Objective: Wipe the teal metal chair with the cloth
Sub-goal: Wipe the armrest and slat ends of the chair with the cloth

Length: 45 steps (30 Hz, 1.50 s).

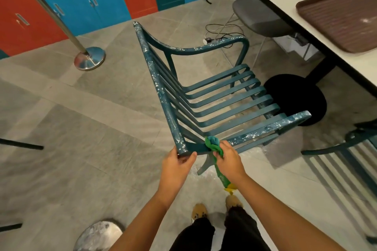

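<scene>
The teal metal chair stands on the floor in front of me, its slatted seat and armrests flecked with white paint. My left hand grips the near corner of the chair's back rail. My right hand is closed on a green and blue cloth, pressed against the near armrest where it meets the back. A tail of the cloth hangs down below my wrist to a yellow end.
A white table with a brown tray stands at the right on a black round base. A grey chair and cables lie behind. A steel post base is at left, a second teal chair at right.
</scene>
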### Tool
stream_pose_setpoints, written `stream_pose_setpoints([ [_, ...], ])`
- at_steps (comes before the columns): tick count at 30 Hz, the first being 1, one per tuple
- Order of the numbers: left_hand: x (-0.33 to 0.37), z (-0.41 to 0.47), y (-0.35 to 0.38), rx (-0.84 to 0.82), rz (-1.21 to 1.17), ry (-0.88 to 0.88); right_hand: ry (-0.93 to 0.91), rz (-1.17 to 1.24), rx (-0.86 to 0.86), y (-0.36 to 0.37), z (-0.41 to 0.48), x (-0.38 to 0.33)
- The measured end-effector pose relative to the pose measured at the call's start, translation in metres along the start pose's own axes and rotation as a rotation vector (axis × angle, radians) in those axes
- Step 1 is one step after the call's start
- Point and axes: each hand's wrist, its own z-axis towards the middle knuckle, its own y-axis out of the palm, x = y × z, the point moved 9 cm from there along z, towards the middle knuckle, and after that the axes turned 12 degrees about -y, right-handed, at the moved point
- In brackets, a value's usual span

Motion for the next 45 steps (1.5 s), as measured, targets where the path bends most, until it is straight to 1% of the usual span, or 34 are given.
stream_pose_setpoints([
  [3, -0.001, 0.002, 0.002, 0.010, 0.015, 0.011, 0.120, 0.117, -0.030, -0.007, 0.007, 0.009],
  [5, -0.004, 0.003, 0.003, 0.024, -0.004, -0.011, 0.148, 0.208, -0.014, -0.015, 0.008, 0.005],
  [8, -0.011, 0.004, 0.006, 0.074, -0.049, -0.052, 0.032, 0.232, -0.031, -0.015, 0.004, -0.018],
  [11, -0.012, 0.000, 0.010, 0.123, -0.074, -0.082, -0.138, 0.154, -0.084, -0.005, -0.001, -0.035],
  [13, -0.012, -0.004, 0.010, 0.164, -0.089, -0.112, -0.187, 0.074, -0.096, -0.004, 0.001, -0.026],
  [17, -0.013, -0.011, 0.013, 0.232, -0.108, -0.180, -0.183, -0.052, -0.191, -0.010, 0.008, 0.010],
  [20, -0.014, -0.012, 0.013, 0.263, -0.067, -0.195, -0.168, -0.041, -0.252, -0.012, 0.014, 0.018],
  [23, -0.017, -0.012, 0.014, 0.276, -0.072, -0.224, -0.152, 0.046, -0.229, -0.018, 0.014, 0.006],
  [26, -0.021, -0.011, 0.014, 0.296, -0.069, -0.248, -0.217, 0.113, -0.196, -0.018, 0.007, -0.019],
  [31, -0.021, -0.011, 0.013, 0.304, -0.061, -0.269, -0.301, 0.099, -0.173, -0.004, 0.004, -0.037],
  [34, -0.023, -0.010, 0.013, 0.290, -0.073, -0.305, -0.281, 0.032, -0.167, 0.001, 0.006, -0.022],
  [38, -0.021, -0.010, 0.013, 0.251, -0.075, -0.291, -0.273, -0.066, -0.184, 0.002, 0.009, -0.003],
  [42, -0.013, -0.013, 0.014, 0.207, -0.059, -0.248, -0.153, -0.135, -0.188, -0.003, 0.015, 0.028],
  [45, -0.014, -0.015, 0.014, 0.196, -0.084, -0.244, -0.082, -0.087, -0.219, -0.005, 0.020, 0.032],
])
